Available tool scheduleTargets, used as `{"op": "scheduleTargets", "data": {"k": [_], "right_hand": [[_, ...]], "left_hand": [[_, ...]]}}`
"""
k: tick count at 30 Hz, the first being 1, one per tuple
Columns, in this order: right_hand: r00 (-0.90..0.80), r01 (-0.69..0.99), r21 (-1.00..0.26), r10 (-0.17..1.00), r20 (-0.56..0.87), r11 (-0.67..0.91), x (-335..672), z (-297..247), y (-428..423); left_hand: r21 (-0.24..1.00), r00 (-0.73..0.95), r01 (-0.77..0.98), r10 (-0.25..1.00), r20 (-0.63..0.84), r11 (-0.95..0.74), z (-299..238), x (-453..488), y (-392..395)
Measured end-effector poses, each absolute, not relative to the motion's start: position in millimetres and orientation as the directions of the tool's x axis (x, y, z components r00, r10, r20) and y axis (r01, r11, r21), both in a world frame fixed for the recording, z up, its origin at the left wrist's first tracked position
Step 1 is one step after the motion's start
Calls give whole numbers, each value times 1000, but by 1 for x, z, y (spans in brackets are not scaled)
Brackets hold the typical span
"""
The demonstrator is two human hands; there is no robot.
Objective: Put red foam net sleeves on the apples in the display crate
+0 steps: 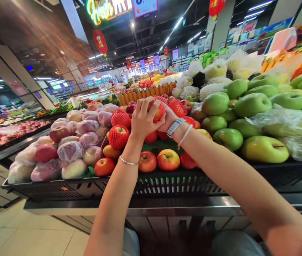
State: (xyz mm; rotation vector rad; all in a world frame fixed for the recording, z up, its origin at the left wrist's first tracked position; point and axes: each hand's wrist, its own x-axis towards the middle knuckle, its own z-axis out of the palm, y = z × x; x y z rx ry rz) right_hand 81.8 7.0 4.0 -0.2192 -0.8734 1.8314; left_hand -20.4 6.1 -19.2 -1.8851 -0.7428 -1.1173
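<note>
Both of my hands meet over a fruit stand. My left hand (143, 119) is curled round an apple in a red foam net (159, 111), its fingers wrapped over the top. My right hand (169, 118) presses against the same netted apple from the right side, its fingers mostly hidden behind the fruit. A thin bangle sits on my left wrist, a watch and a bead bracelet on my right. More netted apples (118, 136) and bare red apples (168, 159) lie just below my hands.
Apples wrapped in white film (70, 150) fill the left of the black crate stand (167, 183). Green apples (251, 105) are piled on the right, some under a clear plastic bag (292, 133). Netted pale fruit lies behind. Tiled floor at lower left.
</note>
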Motion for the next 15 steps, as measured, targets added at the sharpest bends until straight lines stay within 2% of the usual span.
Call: {"op": "scheduleTargets", "data": {"k": [3, 6, 9, 15], "right_hand": [[-456, -748, -609, 870, 186, -262, 83, 7, -1], [-448, -720, -661, 869, 212, -210, 88, 8, -2], [-437, -675, -719, 874, 212, -163, 94, 7, 8], [-599, -585, -780, 767, 230, -223, 100, 4, 22]], "left_hand": [[-341, 426, 790, 56, 903, -510, -17, -22, 0], [-344, 424, 793, 50, 904, -503, -14, -23, -6], [-330, 437, 797, 105, 893, -506, -14, -24, -9], [-363, 485, 790, 141, 863, -494, -15, -22, -10]]}}
